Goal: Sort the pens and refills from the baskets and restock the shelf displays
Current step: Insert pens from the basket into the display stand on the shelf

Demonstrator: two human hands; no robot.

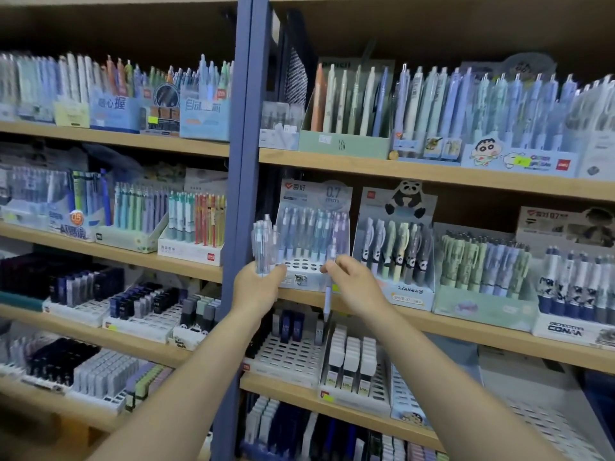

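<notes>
Left hand: grasps bundle of translucent pale-blue pens | Right hand: pinches single pale-blue pen upright before tiered "0.7" display box

The pen display box stands on the shelf board, left of the panda box, right of the upright post

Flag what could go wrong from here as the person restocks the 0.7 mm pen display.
1. The left hand grips a bundle of clear pens by their lower ends; one could slip out and fall.
2. The right hand pinches a single pen hanging below the shelf edge; raising it may knock the 0.7 mm display.
3. The display's empty holes sit behind both hands, so insertion may miss.
</notes>
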